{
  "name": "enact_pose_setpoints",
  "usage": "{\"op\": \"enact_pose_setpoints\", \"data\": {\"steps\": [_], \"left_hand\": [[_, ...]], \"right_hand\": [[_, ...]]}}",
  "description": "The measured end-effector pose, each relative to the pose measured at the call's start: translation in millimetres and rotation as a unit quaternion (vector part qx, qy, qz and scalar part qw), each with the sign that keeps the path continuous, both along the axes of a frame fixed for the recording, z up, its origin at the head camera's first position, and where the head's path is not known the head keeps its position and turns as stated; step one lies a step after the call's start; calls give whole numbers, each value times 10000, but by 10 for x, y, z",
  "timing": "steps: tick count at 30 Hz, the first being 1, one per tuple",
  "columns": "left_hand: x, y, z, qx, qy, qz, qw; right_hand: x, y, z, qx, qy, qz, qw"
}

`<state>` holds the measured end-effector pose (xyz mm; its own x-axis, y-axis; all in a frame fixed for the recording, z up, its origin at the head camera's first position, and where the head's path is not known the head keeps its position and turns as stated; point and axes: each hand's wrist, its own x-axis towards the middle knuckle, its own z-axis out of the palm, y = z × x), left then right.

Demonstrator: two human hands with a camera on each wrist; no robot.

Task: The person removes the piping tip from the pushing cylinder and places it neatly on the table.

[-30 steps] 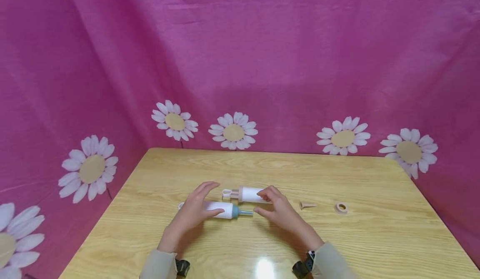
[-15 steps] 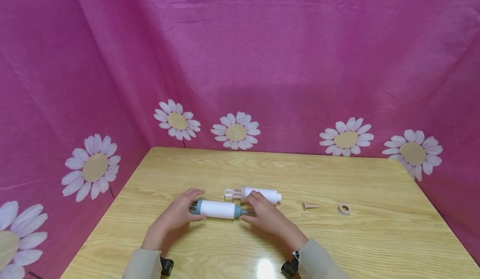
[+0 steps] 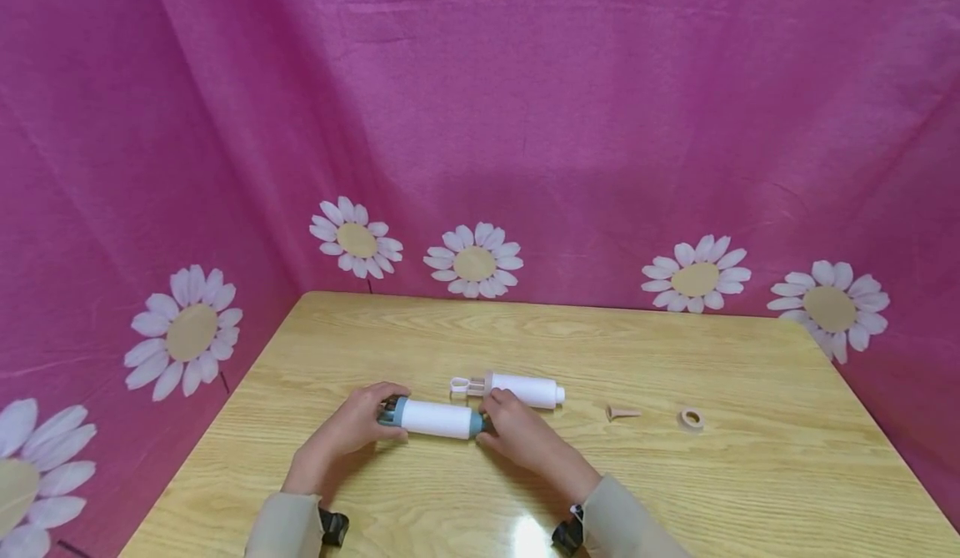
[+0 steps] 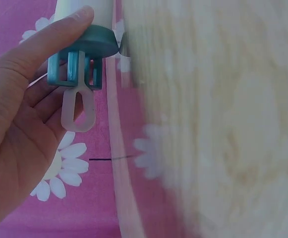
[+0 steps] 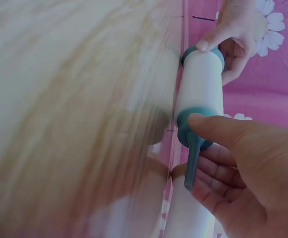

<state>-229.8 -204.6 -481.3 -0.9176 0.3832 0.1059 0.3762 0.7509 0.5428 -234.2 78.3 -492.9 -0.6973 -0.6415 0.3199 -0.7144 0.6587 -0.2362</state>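
Note:
A syringe-shaped filler [image 3: 437,419], a white tube with teal ends, lies across the table in front of me. My left hand [image 3: 354,421] grips its left end. In the left wrist view the thumb lies along the teal collar [image 4: 99,40] and tube, and a pale plunger loop [image 4: 68,111] sticks out. My right hand [image 3: 521,434] holds the other end. In the right wrist view, its thumb presses the teal cap while fingers curl behind the narrow nozzle [image 5: 192,166]. A similar white-and-beige filler [image 3: 528,391] lies just behind, partly hidden by the right hand.
Right of the hands, a small beige funnel-like nozzle [image 3: 622,413] and a beige ring [image 3: 691,419] lie on the wooden table [image 3: 750,483]. A pink curtain [image 3: 570,124] with daisies hangs behind and to the left.
The left hand slid left off the tube's middle onto its handle end. The right hand came off the rear filler and closed round the nozzle end. In the last half second little moved.

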Motion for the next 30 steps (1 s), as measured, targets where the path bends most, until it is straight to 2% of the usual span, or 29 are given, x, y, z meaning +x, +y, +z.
{"op": "enact_pose_setpoints", "data": {"steps": [4, 10, 16, 21, 26, 30], "left_hand": [[7, -28, -25, 212, -14, -99, 9997], [33, -53, -11, 609, -153, -55, 9980], [80, -52, 68, 545, 272, -2, 9981], [139, -31, 159, 538, 641, 18, 9965], [192, 24, 243, 632, 816, 61, 9946], [236, 98, 293, 669, 899, 71, 9937]], "right_hand": [[8, 12, -3, -126, -29, 56, 9999], [14, 59, 7, -761, -327, 164, 9964], [31, 123, 34, -1386, -408, 326, 9890], [40, 168, 47, -2063, -406, 585, 9759], [37, 225, 43, -2485, -286, 775, 9651], [45, 282, 35, -2663, -272, 811, 9601]]}}
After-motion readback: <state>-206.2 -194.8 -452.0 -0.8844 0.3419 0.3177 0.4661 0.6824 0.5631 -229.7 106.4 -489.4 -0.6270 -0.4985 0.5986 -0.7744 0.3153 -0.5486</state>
